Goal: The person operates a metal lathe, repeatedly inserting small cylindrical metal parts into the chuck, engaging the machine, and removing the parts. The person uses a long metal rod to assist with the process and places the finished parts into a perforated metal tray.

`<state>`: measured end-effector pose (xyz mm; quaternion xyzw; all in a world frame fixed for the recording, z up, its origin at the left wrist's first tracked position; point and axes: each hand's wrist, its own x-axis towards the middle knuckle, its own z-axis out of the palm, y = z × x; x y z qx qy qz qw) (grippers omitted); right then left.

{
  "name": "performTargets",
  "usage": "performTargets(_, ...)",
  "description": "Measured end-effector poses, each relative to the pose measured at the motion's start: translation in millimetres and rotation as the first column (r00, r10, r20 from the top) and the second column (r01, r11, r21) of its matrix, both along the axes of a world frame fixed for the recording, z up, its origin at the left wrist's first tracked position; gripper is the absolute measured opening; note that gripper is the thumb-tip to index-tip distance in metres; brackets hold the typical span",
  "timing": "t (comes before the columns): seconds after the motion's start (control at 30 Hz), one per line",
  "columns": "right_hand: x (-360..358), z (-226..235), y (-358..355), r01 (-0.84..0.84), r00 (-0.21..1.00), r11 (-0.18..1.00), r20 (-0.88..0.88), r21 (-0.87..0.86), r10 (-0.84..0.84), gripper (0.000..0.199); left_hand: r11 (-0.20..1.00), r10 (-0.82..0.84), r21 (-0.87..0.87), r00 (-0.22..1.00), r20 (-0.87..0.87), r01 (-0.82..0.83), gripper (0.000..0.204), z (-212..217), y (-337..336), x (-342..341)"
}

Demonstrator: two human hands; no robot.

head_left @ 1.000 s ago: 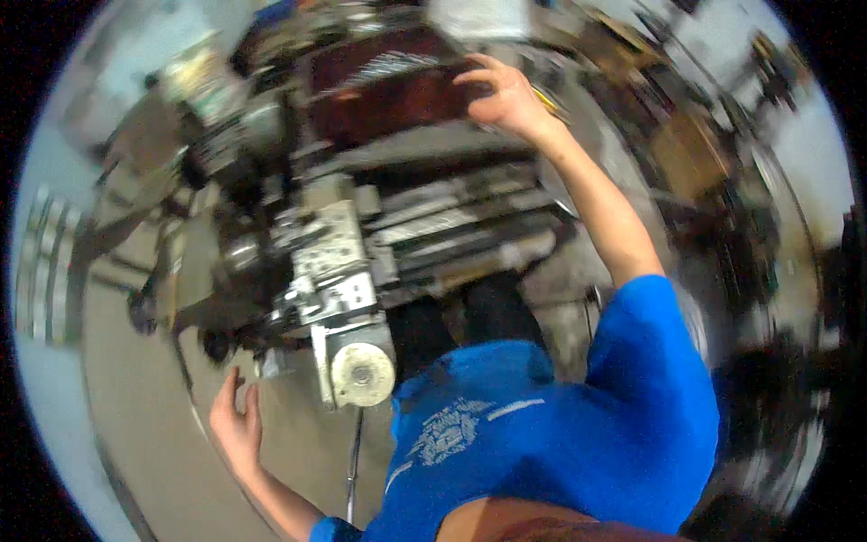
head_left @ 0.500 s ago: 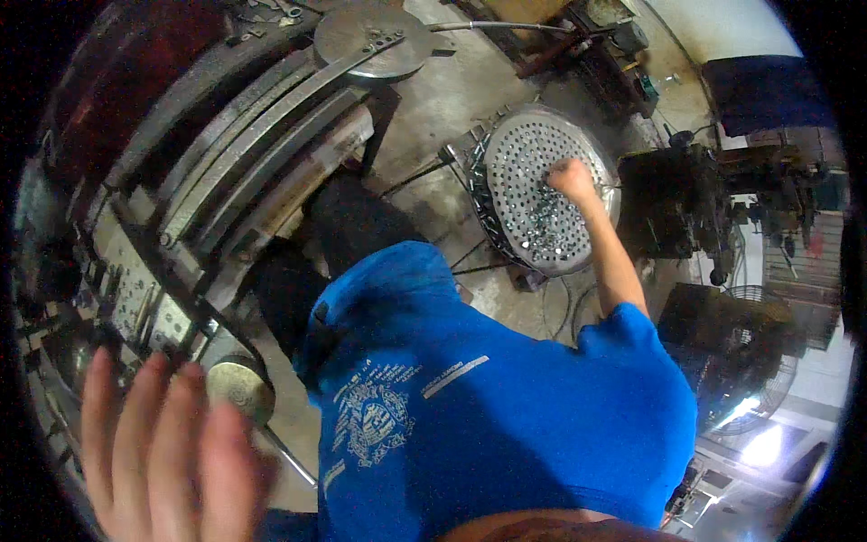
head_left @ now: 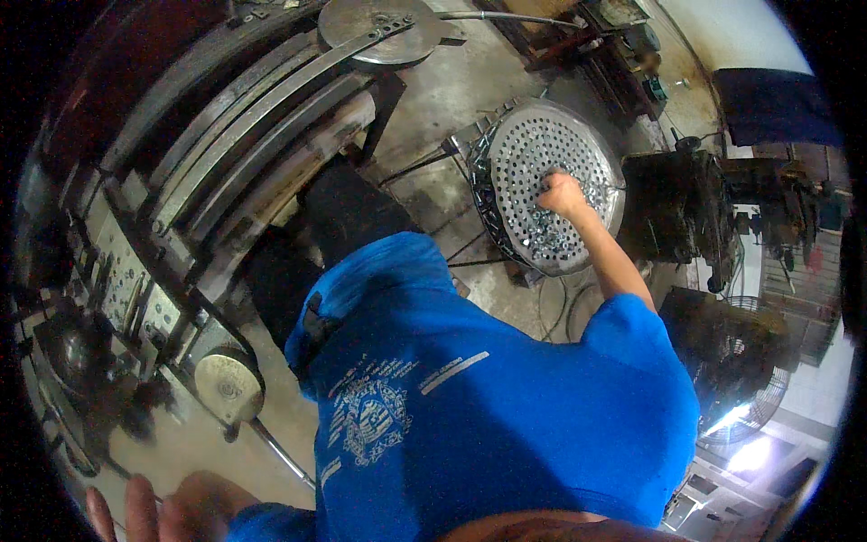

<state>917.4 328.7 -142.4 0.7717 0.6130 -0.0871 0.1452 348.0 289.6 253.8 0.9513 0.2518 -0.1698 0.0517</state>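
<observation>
My right hand is stretched out over the round perforated metal tray, fist curled shut on the heap of small shiny metal parts at the tray's near edge. I cannot tell how many it has caught. The tray sits low on a wire stand over the concrete floor, just beside a dark machine block. My left hand hangs open, fingers spread, near the lathe's round handwheel, gripping nothing. As I judge it, the risks are loose parts slipping from a full fist and scattering across the floor, or my reach leaning on the tray rim and tipping it off its stand.
</observation>
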Motion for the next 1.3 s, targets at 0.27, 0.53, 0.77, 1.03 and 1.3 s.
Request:
performTargets(0.27,-8.9,5.9,-3.0,-0.164,0.985,0.978,0.076,0.126,0.155,0.030,0.867,-0.178,0.488,0.852,0.493,-0.102,0.046,-81.9,-1.0,-42.7)
performTargets(0.53,-163.9,115.5,54.9,-0.361,0.722,0.774,-0.370,0.520,0.585,0.042,0.705,0.502,0.205,0.682,0.531,-0.679,0.041,-111.3,-54.4,-68.8)
performTargets(0.77,-396.4,172.0,101.3,-0.571,-0.047,0.360,-0.467,0.738,0.883,0.041,0.390,0.681,0.247,0.459,0.571,-0.887,0.040,-130.7,-111.8,-135.5)
performTargets(1.03,-646.6,209.4,85.6,-0.763,-0.308,-0.114,-0.202,0.636,0.930,0.038,-0.412,0.805,0.139,-0.289,0.519,-0.900,0.033,-162.7,-263.5,-209.6)
performTargets(1.3,-714.8,169.2,85.5,-0.834,-0.165,0.032,-0.303,0.551,0.939,0.027,-0.655,0.531,-0.143,-0.586,0.612,-0.742,0.035,-274.8,-342.1,-214.3)
